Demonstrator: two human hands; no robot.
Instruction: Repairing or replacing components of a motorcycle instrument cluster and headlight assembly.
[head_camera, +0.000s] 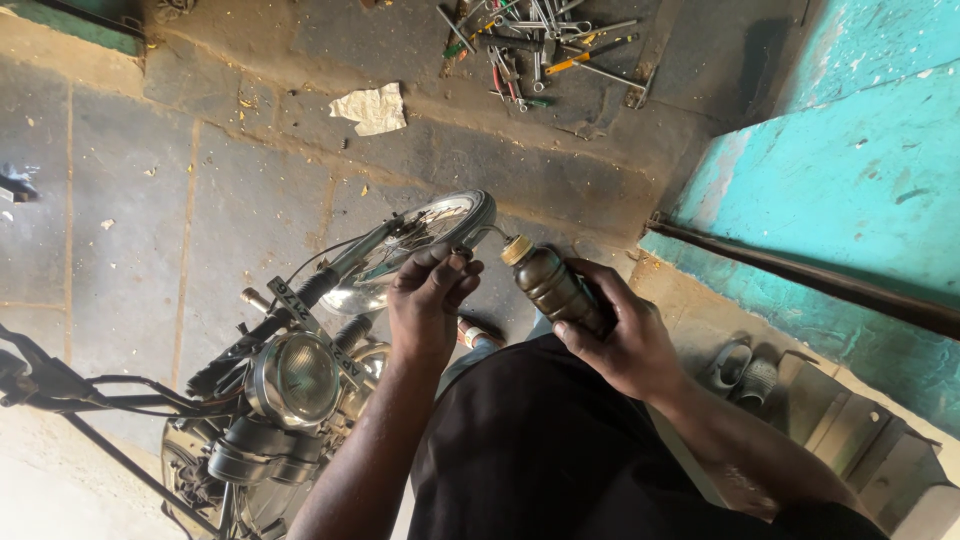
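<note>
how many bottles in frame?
1. A dark, grimy bottle with a tan cap, held in the right hand, its cap end tilted toward the left hand above the motorcycle's front wheel. More may be hidden in the tool pile.

A dark brown plastic bottle (556, 287) with a tan cap sits tilted at frame centre, cap pointing up-left toward a thin curved metal cable end (478, 237).

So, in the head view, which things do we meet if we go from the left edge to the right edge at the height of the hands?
Motorcycle headlight → left hand on a cable end → dark bottle with a tan cap → right hand holding that bottle → turquoise wall.
</note>
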